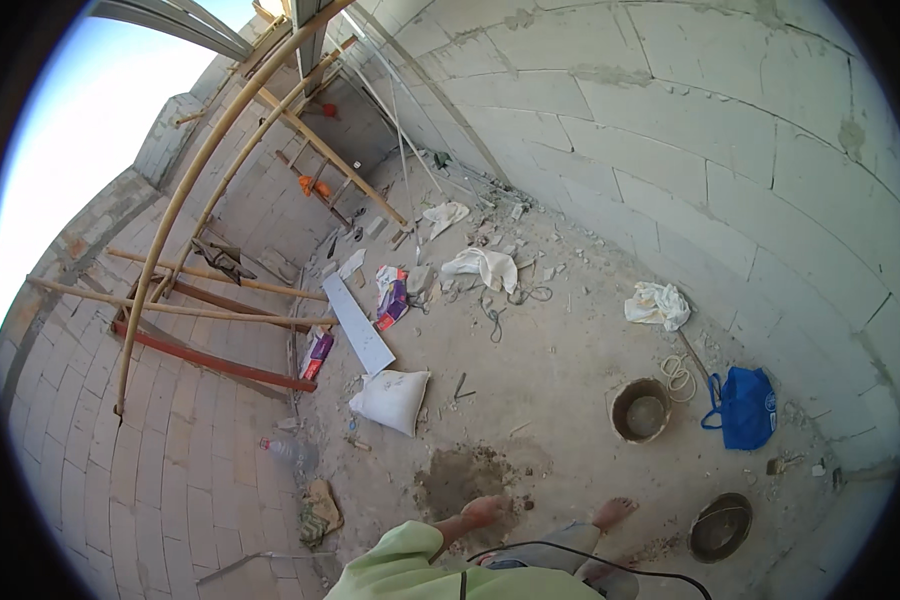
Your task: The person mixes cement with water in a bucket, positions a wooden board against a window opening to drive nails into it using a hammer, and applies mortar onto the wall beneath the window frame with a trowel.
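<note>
Grip impossible to tell, the bare left hand [485, 510] appears near-right of a dark, irregular patch [453, 480] on dusty grey floor [560, 370].

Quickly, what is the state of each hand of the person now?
Left hand: near the dark patch; whether open or closed cannot be told.
Right hand: not in view.
</note>
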The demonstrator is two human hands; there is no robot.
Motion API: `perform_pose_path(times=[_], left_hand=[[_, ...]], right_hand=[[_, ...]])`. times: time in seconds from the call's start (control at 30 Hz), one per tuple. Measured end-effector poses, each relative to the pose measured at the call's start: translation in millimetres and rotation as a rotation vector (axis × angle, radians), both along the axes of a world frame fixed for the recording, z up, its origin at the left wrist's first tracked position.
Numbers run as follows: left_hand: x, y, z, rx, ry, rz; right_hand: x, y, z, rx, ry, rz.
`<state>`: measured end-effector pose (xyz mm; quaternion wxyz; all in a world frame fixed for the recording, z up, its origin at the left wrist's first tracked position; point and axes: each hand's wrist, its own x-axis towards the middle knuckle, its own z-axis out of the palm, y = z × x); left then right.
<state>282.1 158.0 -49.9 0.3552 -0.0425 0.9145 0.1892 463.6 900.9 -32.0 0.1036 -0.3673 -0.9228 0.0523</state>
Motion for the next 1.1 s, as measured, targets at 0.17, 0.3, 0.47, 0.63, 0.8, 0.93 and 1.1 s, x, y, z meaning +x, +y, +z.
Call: perform_pose_path(times=[0.17, 0.3, 0.47, 0.63, 0.8, 0.93, 1.1], left_hand=[[61, -20, 19, -0.057, 0.090, 0.292], [145, -3, 28, 0.022, 0.153, 0.041], [231, 11, 24, 0.142, -0.121, 0.363], [275, 10, 24, 0.177, -0.042, 0.634], [257, -20, 31, 0.024, 0.152, 0.619], [206, -71, 40, 0.008, 0.169, 0.729], [122, -170, 61, 0.146, 0.390, 1.241]], right_hand=[[-92, -83, -10, -0.365, -0.106, 0.332], [-125, -120, -21, -0.511, -0.211, 0.513], [-146, -146, -28, -0.565, -0.298, 0.634], [-194, -155, -21, -0.507, -0.322, 0.665], [-291, -234, -13, -0.503, -0.362, 0.754], [-344, -321, -18, -0.567, -0.406, 0.800], [-375, -401, -22, -0.735, -0.588, 0.674]])
